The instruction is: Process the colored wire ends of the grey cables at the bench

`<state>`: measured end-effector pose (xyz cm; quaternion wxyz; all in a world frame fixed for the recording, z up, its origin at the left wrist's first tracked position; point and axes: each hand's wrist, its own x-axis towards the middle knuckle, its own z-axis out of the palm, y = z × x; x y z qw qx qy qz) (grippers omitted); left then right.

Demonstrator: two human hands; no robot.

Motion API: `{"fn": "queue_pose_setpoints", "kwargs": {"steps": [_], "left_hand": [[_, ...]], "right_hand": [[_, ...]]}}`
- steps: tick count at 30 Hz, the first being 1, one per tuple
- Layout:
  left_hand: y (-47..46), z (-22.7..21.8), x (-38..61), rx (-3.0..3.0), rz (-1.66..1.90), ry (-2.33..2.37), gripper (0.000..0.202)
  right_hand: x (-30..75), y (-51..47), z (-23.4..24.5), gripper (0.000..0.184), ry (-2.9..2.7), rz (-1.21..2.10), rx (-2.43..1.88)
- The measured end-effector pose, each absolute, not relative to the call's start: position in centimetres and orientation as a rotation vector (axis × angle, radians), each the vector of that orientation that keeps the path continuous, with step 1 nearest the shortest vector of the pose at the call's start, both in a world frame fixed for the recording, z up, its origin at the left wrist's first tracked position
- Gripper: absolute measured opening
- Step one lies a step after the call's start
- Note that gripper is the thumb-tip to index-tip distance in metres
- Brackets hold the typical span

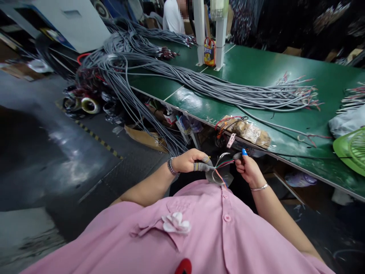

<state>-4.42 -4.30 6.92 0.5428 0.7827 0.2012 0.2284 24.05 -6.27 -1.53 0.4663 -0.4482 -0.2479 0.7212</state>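
In front of my pink shirt, my left hand is closed around the end of a grey cable. Grey finger covers with yellow bands sit on its fingers. From the cable end several thin coloured wires fan out, among them red, green and white ones, while an orange wire hangs down. My right hand pinches the tips of the red and green wires, pulling them out sideways. It wears a blue cover on the thumb and a grey one on a finger. The rest of the held cable is hidden.
A long bundle of grey cables lies across the green table and droops off its left end. Near the front edge sits a taped wooden block. A green fan stands at right. Another person is behind the table.
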Motion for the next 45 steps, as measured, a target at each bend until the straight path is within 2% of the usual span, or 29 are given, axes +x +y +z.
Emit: {"fn": "queue_pose_setpoints", "kwargs": {"steps": [5, 12, 18, 20, 27, 34, 45], "left_hand": [[-2.6, 5.9, -3.2, 1.758, 0.761, 0.596, 0.032], [-0.3, 5.7, -1.5, 1.581, 0.784, 0.618, 0.037], [1.3, 6.5, -1.0, 1.738, 0.925, 0.715, 0.027], [1.7, 6.0, -0.9, 1.77, 0.864, 0.684, 0.026], [1.8, 3.3, 0.0, 1.587, 0.708, 0.65, 0.038], [1.4, 2.8, 0.3, 1.51, 0.662, 0.625, 0.043], [1.3, 2.4, 0.5, 1.55, 0.583, 0.587, 0.041]], "right_hand": [[23.5, -4.7, -0.5, 0.042, -0.583, 1.801, -1.019], [21.8, -2.5, 2.8, 0.04, -0.698, 1.915, -0.906], [20.4, -2.6, 2.3, 0.042, -0.842, 1.365, -1.102], [20.1, -2.6, 1.7, 0.046, -0.842, 1.301, -1.122], [19.6, -1.9, 1.9, 0.047, -0.627, 1.672, -0.961], [19.2, -1.6, 2.7, 0.049, -0.54, 1.656, -0.949], [19.0, -1.6, 2.2, 0.05, -0.41, 1.618, -1.038]]}}
